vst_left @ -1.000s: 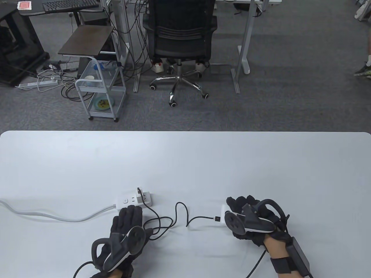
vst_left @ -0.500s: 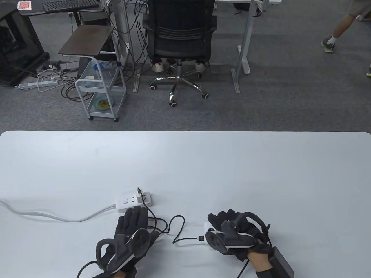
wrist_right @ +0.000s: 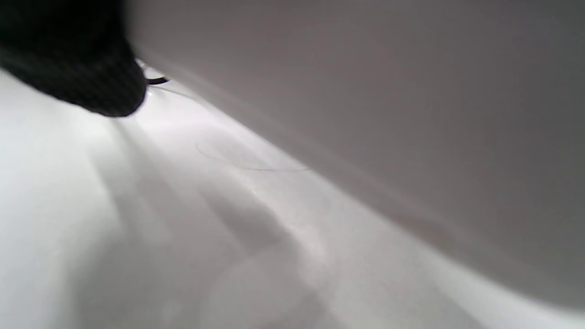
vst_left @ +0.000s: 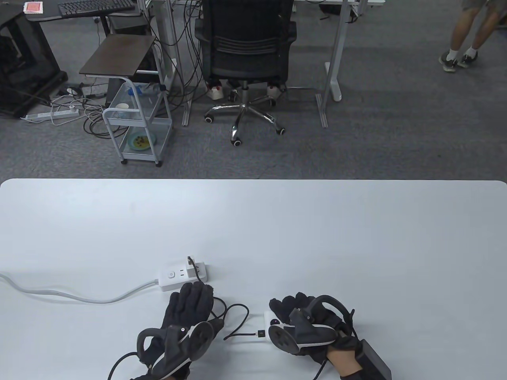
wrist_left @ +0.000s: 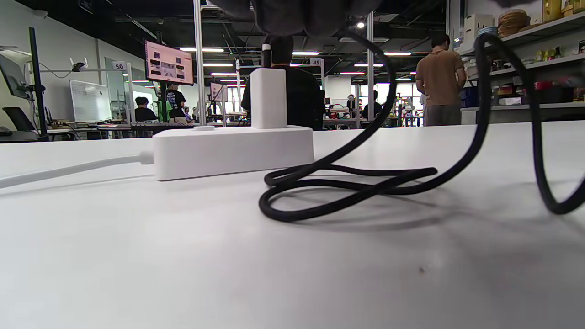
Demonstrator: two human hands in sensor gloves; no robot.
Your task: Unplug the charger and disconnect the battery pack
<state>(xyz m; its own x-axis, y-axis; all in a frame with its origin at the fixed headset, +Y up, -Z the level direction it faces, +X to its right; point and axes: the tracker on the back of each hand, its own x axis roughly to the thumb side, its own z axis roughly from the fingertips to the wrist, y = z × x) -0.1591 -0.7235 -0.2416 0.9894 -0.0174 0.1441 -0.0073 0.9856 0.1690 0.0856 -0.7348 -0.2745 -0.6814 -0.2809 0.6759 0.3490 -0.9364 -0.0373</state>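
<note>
A white power strip (vst_left: 174,274) lies on the table with a white charger (vst_left: 195,270) plugged into its right end. A black cable (vst_left: 239,316) runs from the charger in loose loops to a plug (vst_left: 261,333) seated in a white battery pack (vst_left: 270,320). My right hand (vst_left: 301,316) grips the battery pack from above. My left hand (vst_left: 192,299) lies flat with its fingers stretched out just in front of the strip, over part of the cable. The left wrist view shows the strip (wrist_left: 228,148), the upright charger (wrist_left: 268,98) and the cable loops (wrist_left: 347,183). The right wrist view is blurred.
The strip's grey cord (vst_left: 79,296) trails left off the table (vst_left: 356,237). Both hands work near the table's front edge. An office chair (vst_left: 245,47) and a cart (vst_left: 134,130) stand on the floor beyond the table.
My right hand has drawn the battery pack left and toward the front edge, bunching the cable. My left hand has slid a little forward and right, toward the strip.
</note>
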